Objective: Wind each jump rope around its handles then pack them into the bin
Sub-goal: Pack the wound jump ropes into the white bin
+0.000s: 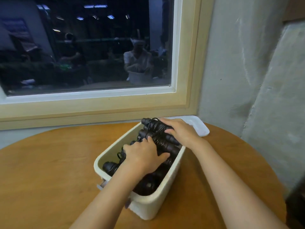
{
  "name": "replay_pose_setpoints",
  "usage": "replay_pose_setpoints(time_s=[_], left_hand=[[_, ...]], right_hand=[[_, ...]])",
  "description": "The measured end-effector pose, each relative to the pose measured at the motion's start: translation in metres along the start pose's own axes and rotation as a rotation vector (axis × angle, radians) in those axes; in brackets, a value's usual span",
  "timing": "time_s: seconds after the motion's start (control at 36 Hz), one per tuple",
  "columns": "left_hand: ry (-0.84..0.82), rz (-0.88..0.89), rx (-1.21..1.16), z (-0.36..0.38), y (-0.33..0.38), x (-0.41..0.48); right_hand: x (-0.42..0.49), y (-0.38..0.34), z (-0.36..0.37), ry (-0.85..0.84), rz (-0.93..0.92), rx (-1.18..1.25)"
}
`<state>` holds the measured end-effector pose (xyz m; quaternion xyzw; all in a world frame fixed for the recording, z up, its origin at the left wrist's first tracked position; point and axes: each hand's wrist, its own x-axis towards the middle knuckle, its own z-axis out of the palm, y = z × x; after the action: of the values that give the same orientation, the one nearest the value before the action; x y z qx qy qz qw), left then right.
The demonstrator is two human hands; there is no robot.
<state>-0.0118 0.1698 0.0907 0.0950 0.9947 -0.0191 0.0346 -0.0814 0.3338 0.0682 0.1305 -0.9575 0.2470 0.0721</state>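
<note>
Both forearms are reaching forward over the counter (49,171), palms down, into the bin (171,177), which is holding the wound black ropes (158,139) packed side by side. The left hand (143,156) is pressing flat on the middle bundles, fingers spread, gripping nothing. The right hand (179,131) is lying over the topmost bundle at the far end, fingers loosely extended, near the lid (199,126).
</note>
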Motion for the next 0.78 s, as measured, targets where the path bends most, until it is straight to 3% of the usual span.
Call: replay_pose_setpoints(time_s=[0.08, 0.17, 0.22, 0.31, 0.5, 0.58, 0.64, 0.69, 0.78], left_hand=[[0.163, 0.064, -0.082, -0.002, -0.028, -0.009], [0.337, 0.027, -0.053, 0.0, -0.06, -0.007], [0.286, 0.008, -0.047, 0.006, -0.083, -0.003], [0.073, -0.02, -0.117, 0.017, -0.105, -0.003], [-0.084, -0.075, -0.316, 0.02, -0.091, -0.031], [-0.101, -0.055, -0.3, 0.027, -0.083, -0.05], [-0.007, 0.016, -0.198, 0.029, -0.081, -0.054], [0.064, 0.119, -0.09, 0.028, -0.081, -0.051], [-0.013, 0.201, -0.018, 0.026, -0.079, -0.048]], right_hand=[[0.007, -0.018, 0.006, -0.015, 0.022, -0.064], [-0.008, -0.036, 0.011, -0.017, 0.221, -0.086], [-0.029, -0.051, 0.015, -0.049, 0.382, -0.091], [-0.057, -0.066, 0.028, -0.082, 0.461, -0.03], [-0.041, -0.046, 0.02, -0.094, 0.264, 0.133], [-0.038, -0.044, 0.006, -0.076, 0.245, -0.115], [-0.048, -0.056, 0.001, -0.095, 0.23, -0.257], [-0.064, -0.072, 0.001, -0.16, 0.174, -0.302], [-0.084, -0.084, 0.013, -0.309, 0.116, -0.412]])
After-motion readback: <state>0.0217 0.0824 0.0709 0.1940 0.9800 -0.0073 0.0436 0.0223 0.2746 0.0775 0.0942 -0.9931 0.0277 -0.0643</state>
